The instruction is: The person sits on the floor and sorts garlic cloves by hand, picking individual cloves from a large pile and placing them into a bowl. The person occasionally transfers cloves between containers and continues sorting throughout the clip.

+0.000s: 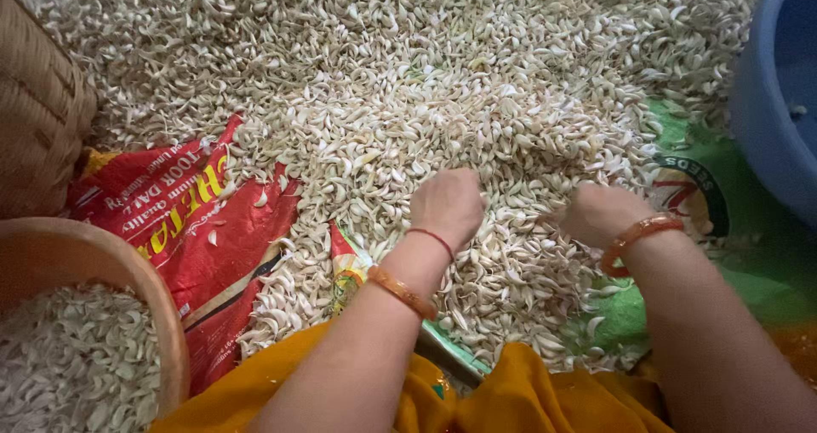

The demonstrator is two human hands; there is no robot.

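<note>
Spread sacks cover the floor: a red printed sack [191, 229] and a green printed sack [706, 203], both lying flat under a broad heap of garlic cloves [425, 84]. Take that heap as the landmark.

Your left hand [447, 205] rests on the near edge of the heap, knuckles up, fingers curled down into the cloves. Your right hand [596, 213] sits just beside it, on the same near edge, also curled, fingertips hidden in the cloves. Whether either hand grips a clove cannot be told; the fingers are turned under and out of sight. Both look narrow, not spread.

Relation of note: the heap lies straight ahead of both hands and runs away from you, its wide axis going side to side across the view. Both hands touch it; neither is clearly nearer. The thickest part lies beyond the left hand.

Orange bangles sit on each wrist, left [400, 292] and right [638, 233]; a thin red thread [432, 239] circles the left wrist.

Off the near left side of the heap stands a brown round bowl [145, 288], holding pale cloves. A woven basket [38, 118] stands at the heap's left edge. A blue tub [779, 92] stands at its right edge. Yellow cloth [511, 395] lies nearest you, below the heap.
</note>
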